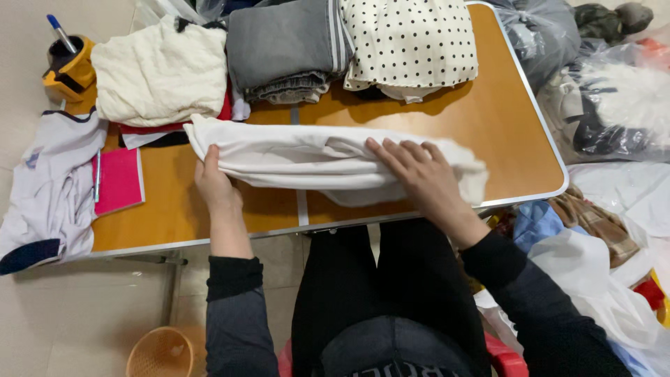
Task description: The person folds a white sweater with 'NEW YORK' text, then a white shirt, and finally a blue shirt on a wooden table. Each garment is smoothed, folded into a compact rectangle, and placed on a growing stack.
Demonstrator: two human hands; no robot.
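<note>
Dark-trousered legs and a red stool [506, 357] sit closest, with an orange basket [162, 352] on the floor to the left. Just beyond, both hands work a white garment [307, 162] that lies lengthwise along the near part of the orange worktop [502, 119]. Left hand [212, 183] grips the garment's left end, thumb on top and fingers tucked under the fold. Right hand [419, 176] lies flat and open on the right half, fingers spread and pressing the cloth down; the hands are well apart. To the left of the garment a pink notebook [118, 180] rests on the worktop with a pen beside it, and a pale shirt [49, 188] with dark trim hangs over the left edge. Farther back stand three folded piles: a cream knit [157, 70] over red cloth, a grey stack [283, 45], and a white dotted piece [408, 45]. At the far left corner a yellow holder [68, 68] carries a blue-capped pen. Right of the worktop lie clear bags [607, 105] of clothing and loose fabric heaps.
</note>
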